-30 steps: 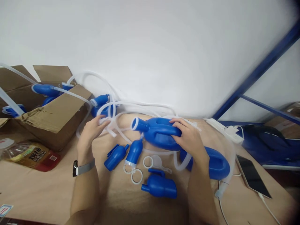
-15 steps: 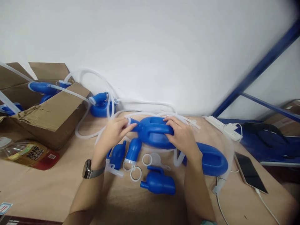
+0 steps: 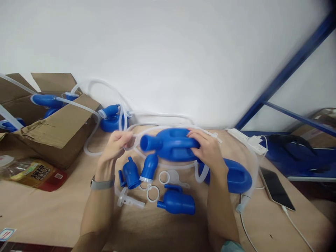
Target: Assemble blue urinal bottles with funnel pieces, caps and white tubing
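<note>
My right hand point(image 3: 207, 147) grips the handle end of a blue urinal bottle point(image 3: 175, 154), which lies on its side with its mouth uncovered and facing left. Just left of that mouth, my left hand point(image 3: 119, 142) is closed on a translucent cap point(image 3: 135, 141), blurred by motion. Nearer me lie a blue spouted cup point(image 3: 131, 175), a blue neck piece point(image 3: 149, 167) with a white rim, and another blue spouted piece point(image 3: 178, 202). Among them are white rings point(image 3: 153, 193), a translucent lid point(image 3: 174, 176) and a translucent spout fitting point(image 3: 131, 202).
A second blue bottle point(image 3: 237, 176) lies beside my right forearm. At left stand an open cardboard box point(image 3: 65, 119) with blue parts and tubes, and a drink bottle point(image 3: 36, 173). A power strip point(image 3: 243, 140) and a tablet point(image 3: 278, 189) are at right. Clear tubing point(image 3: 122, 101) runs along the wall.
My left hand has moved left, away from the bottle's neck, with the cap now off the mouth. The blue spouted cup and translucent fitting at left have shifted. My right hand keeps its grip.
</note>
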A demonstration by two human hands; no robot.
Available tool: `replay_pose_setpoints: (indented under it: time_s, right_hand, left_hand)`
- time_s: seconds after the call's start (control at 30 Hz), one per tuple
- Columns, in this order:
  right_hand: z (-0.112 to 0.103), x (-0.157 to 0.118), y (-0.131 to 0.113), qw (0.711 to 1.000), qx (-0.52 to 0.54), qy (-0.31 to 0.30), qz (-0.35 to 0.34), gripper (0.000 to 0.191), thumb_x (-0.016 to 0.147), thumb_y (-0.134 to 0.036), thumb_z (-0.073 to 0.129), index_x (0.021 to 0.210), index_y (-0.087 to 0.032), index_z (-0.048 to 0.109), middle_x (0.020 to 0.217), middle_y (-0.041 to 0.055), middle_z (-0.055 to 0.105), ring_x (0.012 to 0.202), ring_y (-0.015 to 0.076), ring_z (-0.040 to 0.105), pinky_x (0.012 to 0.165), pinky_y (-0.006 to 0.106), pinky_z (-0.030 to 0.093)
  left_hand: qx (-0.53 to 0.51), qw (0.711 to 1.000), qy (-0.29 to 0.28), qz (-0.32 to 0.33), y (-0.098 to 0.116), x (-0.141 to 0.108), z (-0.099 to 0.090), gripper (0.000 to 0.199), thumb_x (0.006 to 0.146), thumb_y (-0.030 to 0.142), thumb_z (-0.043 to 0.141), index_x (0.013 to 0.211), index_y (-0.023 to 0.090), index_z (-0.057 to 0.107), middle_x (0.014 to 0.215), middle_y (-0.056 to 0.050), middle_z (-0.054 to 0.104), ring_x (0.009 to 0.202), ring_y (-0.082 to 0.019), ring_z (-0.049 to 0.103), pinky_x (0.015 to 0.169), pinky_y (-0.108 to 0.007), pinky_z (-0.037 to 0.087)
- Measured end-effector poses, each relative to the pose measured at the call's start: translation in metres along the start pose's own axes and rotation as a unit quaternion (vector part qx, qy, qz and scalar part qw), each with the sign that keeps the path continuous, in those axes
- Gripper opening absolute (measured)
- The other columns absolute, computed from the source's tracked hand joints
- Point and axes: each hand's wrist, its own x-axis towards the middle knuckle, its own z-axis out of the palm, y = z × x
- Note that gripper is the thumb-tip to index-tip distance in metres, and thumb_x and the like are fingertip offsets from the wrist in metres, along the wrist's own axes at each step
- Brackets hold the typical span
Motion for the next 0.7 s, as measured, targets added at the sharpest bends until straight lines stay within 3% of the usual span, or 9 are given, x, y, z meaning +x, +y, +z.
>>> replay_pose_setpoints:
  time_s: [0.1, 0.27, 0.37, 0.5, 0.63, 0.7]
  right_hand:
    - [-0.006, -0.002, 0.003, 0.996, 0.009, 0.085, 0.037, 0.023, 0.085, -0.009, 0.057, 0.098, -0.025, 0.069, 0.115, 0.008, 0.078, 0.121, 0.0331, 0.073, 0.099, 0.047, 0.058]
    - [-0.005, 0.0, 0.0, 0.995, 0.002, 0.053, 0.079, 0.018, 0.084, -0.013, 0.06, 0.095, -0.025, 0.069, 0.118, 0.0075, 0.078, 0.118, 0.0348, 0.074, 0.096, 0.049, 0.059]
    - [-0.004, -0.001, 0.001, 0.995, -0.004, 0.044, 0.093, 0.015, 0.084, -0.015, 0.062, 0.094, -0.024, 0.069, 0.117, 0.0077, 0.079, 0.115, 0.0355, 0.074, 0.094, 0.049, 0.058]
    - [-0.008, -0.002, -0.003, 0.995, -0.019, 0.04, 0.087, 0.015, 0.083, -0.014, 0.062, 0.092, -0.024, 0.068, 0.113, 0.0058, 0.08, 0.109, 0.0338, 0.076, 0.09, 0.046, 0.058]
    - [-0.002, 0.0, -0.021, 0.997, -0.054, 0.006, 0.049, 0.021, 0.077, -0.012, 0.065, 0.093, -0.024, 0.068, 0.108, 0.0059, 0.081, 0.095, 0.032, 0.076, 0.083, 0.045, 0.058]
    - [0.006, 0.002, -0.034, 0.998, -0.056, 0.001, 0.029, 0.024, 0.075, -0.009, 0.066, 0.094, -0.023, 0.068, 0.107, 0.0076, 0.08, 0.096, 0.0317, 0.076, 0.084, 0.044, 0.058]
  left_hand:
    - [0.06, 0.995, -0.039, -0.065, -0.001, -0.002, -0.014, 0.062, 0.094, 0.066, 0.059, 0.054, 0.021, 0.047, 0.053, 0.0, 0.043, 0.052, -0.014, 0.039, 0.054, -0.029, 0.032]
    - [0.212, 0.947, -0.203, -0.129, -0.019, -0.003, -0.021, 0.053, 0.089, 0.068, 0.062, 0.062, 0.022, 0.061, 0.059, -0.001, 0.054, 0.058, -0.018, 0.048, 0.056, -0.029, 0.036]
    - [0.238, 0.925, -0.25, -0.159, -0.041, 0.0, -0.017, 0.048, 0.084, 0.067, 0.064, 0.067, 0.023, 0.067, 0.064, -0.003, 0.063, 0.062, -0.021, 0.057, 0.06, -0.03, 0.043]
    - [0.226, 0.942, -0.186, -0.163, -0.051, 0.002, -0.016, 0.048, 0.08, 0.065, 0.072, 0.1, 0.022, 0.078, 0.086, -0.009, 0.077, 0.077, -0.027, 0.071, 0.068, -0.034, 0.054]
    - [0.082, 0.983, -0.149, -0.071, -0.032, -0.001, -0.018, 0.088, 0.068, 0.053, 0.093, 0.146, 0.027, 0.062, 0.127, -0.015, 0.072, 0.101, -0.031, 0.075, 0.074, -0.035, 0.062]
    - [0.038, 0.99, -0.132, -0.018, -0.02, -0.003, -0.017, 0.1, 0.064, 0.048, 0.098, 0.153, 0.029, 0.056, 0.141, -0.018, 0.065, 0.118, -0.035, 0.071, 0.084, -0.038, 0.064]
